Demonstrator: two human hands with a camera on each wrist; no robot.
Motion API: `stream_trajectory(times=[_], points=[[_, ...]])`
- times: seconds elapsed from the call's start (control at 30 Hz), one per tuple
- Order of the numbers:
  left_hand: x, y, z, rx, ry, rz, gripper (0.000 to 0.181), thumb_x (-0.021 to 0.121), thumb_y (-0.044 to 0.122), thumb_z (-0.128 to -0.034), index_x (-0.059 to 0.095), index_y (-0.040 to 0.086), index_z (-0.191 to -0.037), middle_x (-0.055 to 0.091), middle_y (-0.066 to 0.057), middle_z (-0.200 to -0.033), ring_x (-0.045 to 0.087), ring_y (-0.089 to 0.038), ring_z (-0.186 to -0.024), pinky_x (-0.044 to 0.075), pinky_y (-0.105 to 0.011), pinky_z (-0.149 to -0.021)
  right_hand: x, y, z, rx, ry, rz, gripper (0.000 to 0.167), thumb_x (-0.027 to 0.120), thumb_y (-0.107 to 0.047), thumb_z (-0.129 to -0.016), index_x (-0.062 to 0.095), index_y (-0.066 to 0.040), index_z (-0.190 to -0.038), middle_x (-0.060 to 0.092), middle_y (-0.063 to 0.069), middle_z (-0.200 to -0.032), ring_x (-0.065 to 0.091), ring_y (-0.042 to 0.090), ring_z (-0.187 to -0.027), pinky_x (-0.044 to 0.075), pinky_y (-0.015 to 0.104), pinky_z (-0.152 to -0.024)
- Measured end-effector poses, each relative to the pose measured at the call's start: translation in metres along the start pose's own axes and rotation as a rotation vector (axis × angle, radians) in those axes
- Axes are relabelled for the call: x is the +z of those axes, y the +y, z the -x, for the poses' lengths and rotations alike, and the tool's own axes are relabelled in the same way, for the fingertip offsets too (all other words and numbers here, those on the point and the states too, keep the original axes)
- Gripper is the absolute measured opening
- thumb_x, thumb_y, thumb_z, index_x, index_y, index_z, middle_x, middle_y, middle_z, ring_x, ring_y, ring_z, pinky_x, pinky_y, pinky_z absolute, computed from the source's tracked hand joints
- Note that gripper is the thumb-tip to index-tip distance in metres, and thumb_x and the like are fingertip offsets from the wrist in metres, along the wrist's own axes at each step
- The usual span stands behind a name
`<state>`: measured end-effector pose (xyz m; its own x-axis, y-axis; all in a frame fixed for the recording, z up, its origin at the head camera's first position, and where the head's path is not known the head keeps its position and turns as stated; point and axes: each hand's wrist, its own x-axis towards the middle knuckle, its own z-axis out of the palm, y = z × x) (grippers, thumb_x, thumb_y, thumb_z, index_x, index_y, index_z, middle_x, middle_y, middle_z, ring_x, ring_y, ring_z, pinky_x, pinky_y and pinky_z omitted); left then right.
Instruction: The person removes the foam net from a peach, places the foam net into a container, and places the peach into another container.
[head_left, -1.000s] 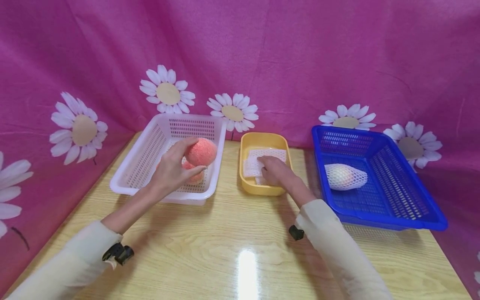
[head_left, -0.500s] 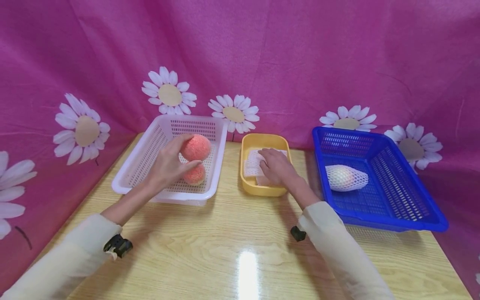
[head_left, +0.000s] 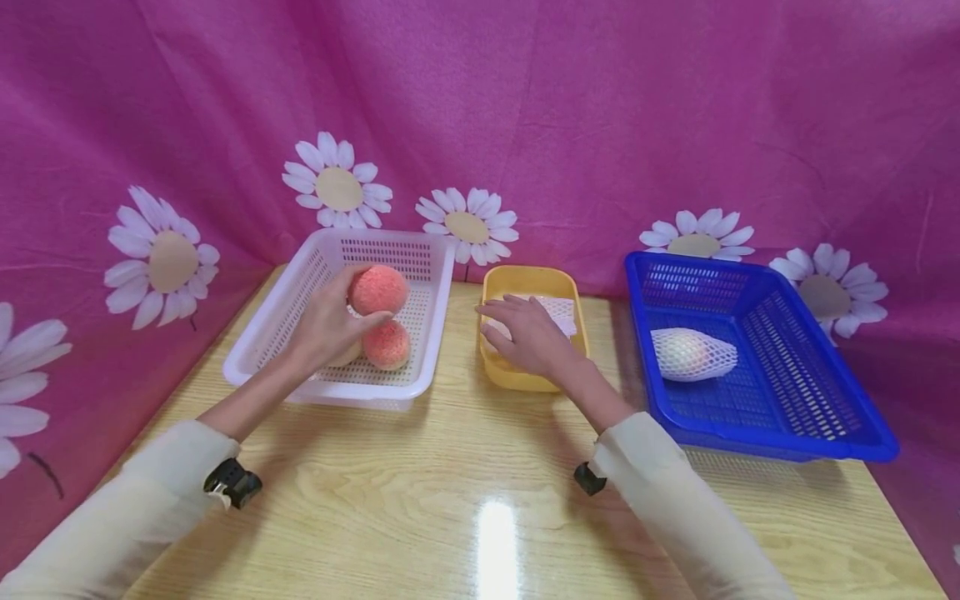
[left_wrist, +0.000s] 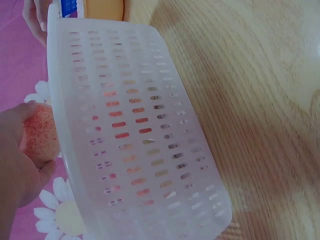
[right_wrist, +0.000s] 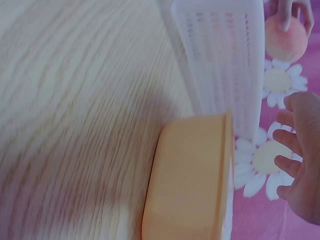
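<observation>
In the head view my left hand [head_left: 326, 321] grips a fuzzy pink peach [head_left: 380, 290] above the white basket [head_left: 437, 333]. A second peach [head_left: 387, 345] lies in that basket below it, beside a pale fruit [head_left: 347, 357] mostly covered by the hand. The left wrist view shows the held peach [left_wrist: 41, 132] between thumb and fingers, over the basket rim. My right hand [head_left: 531, 337] hovers above the yellow container [head_left: 525, 381] with fingers spread, holding nothing; the right wrist view shows that hand [right_wrist: 305, 155] apart from the container. White foam nets [head_left: 558, 312] lie inside, partly hidden.
To the right stands a blue basket [head_left: 780, 446] holding a fruit in a white foam net [head_left: 692, 355]. A pink flowered cloth [head_left: 570, 125] hangs behind and beside the wooden table [head_left: 390, 500].
My left hand has moved left with the peach, uncovering more of the peach below. My right hand has come up from the foam nets and shifted left, its fingers now spread.
</observation>
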<state>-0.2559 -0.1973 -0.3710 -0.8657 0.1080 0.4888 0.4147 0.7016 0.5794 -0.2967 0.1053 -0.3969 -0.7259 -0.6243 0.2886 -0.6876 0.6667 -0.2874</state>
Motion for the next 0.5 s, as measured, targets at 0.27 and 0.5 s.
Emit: stream_trajectory(times=[0.27, 0.5], points=[[-0.005, -0.008, -0.002, -0.014, -0.015, -0.037, 0.066, 0.086, 0.012, -0.0786, 0.051, -0.002, -0.133, 0.061, -0.025, -0.124, 0.061, -0.043, -0.11, 0.052, -0.056, -0.089, 0.004, -0.022, -0.004, -0.103, -0.035, -0.089, 0.042, 0.053, -0.03, -0.103, 0.06, -0.008, -0.138, 0.056, 0.014, -0.141, 0.041, 0.035, -0.138, 0.025, 0.05, -0.116], [-0.003, -0.012, -0.003, 0.003, -0.017, -0.063, 0.067, 0.087, 0.014, -0.0774, 0.052, -0.002, -0.132, 0.06, -0.023, -0.124, 0.06, -0.042, -0.109, 0.052, -0.054, -0.089, 0.008, -0.041, -0.005, -0.192, -0.061, -0.093, 0.042, 0.057, -0.03, -0.102, 0.06, -0.01, -0.139, 0.057, 0.012, -0.14, 0.042, 0.035, -0.138, 0.027, 0.046, -0.117]])
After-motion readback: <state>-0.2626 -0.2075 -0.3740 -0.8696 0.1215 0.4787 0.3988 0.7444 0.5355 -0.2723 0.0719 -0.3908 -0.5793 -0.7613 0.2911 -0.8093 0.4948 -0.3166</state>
